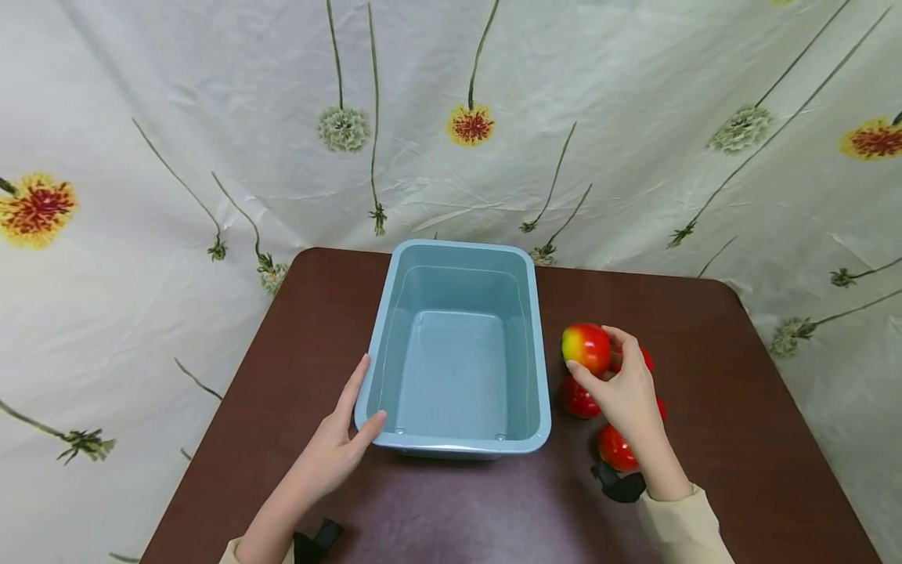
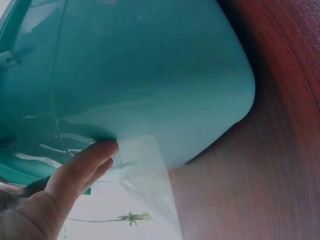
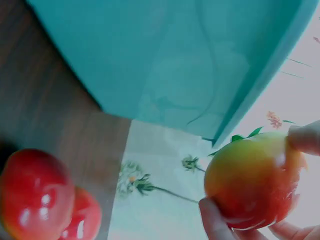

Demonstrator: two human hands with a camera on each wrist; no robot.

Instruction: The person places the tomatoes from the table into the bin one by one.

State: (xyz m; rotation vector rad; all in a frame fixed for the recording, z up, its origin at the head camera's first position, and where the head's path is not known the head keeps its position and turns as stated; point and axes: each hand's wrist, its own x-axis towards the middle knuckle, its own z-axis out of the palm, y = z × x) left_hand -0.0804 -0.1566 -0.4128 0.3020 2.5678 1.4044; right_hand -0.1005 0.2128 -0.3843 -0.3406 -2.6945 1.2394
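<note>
Brown tabletop (image 1: 472, 513) carries a bare-floored blue basin (image 1: 454, 376), left hand (image 1: 337, 445) spread against it, right hand (image 1: 626, 388) gripping fruit (image 1: 586, 347)

The table (image 1: 479, 513) is dark reddish-brown, with a faint sheen, visible wood grain and rounded far corners. A blue tub (image 1: 454, 376) stands upright on it, reaching toward the far edge, its longer sides running front to back. Near its right side lie several glossy red fruits (image 1: 579, 398), some partly hidden.
</note>
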